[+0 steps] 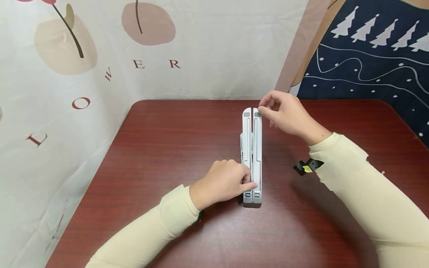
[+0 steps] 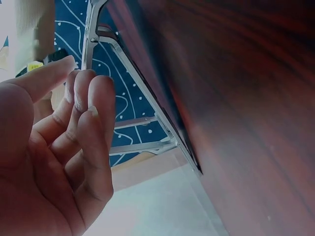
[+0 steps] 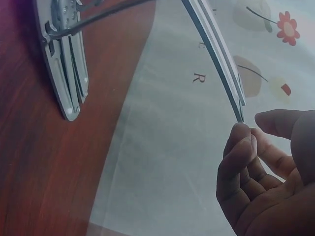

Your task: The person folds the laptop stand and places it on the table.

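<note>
Left hand [image 1: 226,180] pinches the near stretch of the folding laptop stand [image 1: 257,149], thumb laid across its twin arms [image 1: 247,143], and look at our right hand [image 1: 285,115]: thumb and fingertips narrow on the far corner, a light hold by the look of it! Between our two grips the arms run side by side, a slim slit separating them, tabletop [image 1: 167,149] below. One grey pad [image 1: 257,114] sits right beside our right thumb. Ideally, we'd keep the left grip steady, the right touch gentle and even, fingertips clear of those hinged struts [image 2: 157,145].
</note>
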